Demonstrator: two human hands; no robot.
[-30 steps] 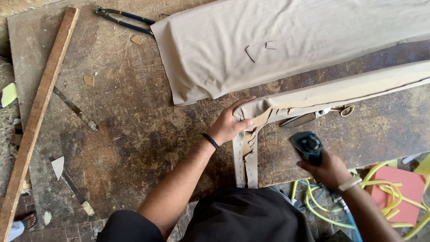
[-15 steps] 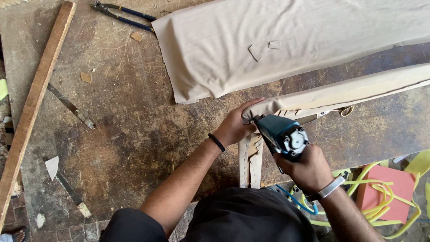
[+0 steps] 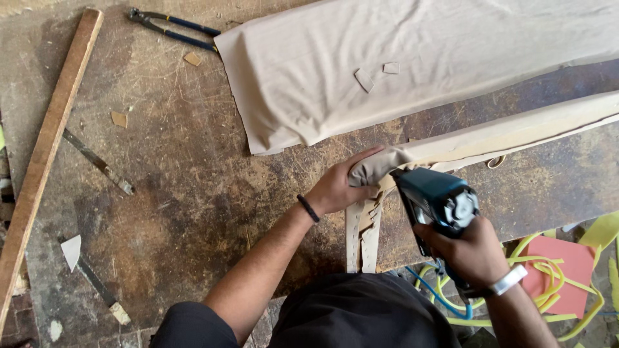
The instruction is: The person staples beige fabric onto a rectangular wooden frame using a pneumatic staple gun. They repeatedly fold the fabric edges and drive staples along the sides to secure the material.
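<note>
Right hand (image 3: 474, 254) has brought the teal staple gun (image 3: 433, 201) up from the desk edge to the fabric-wrapped frame corner (image 3: 380, 171), nose now touching it; it grips the tool fully. Left hand (image 3: 342, 187) stays clamped on the beige fabric there, fingers close beside the gun nose, so they look at risk. Loose beige cloth (image 3: 400, 64) lies behind, pliers (image 3: 171, 26) far left, wooden slat (image 3: 48, 142) along the desk (image 3: 180, 193) edge, yellow hose (image 3: 554, 283) below right.
</note>
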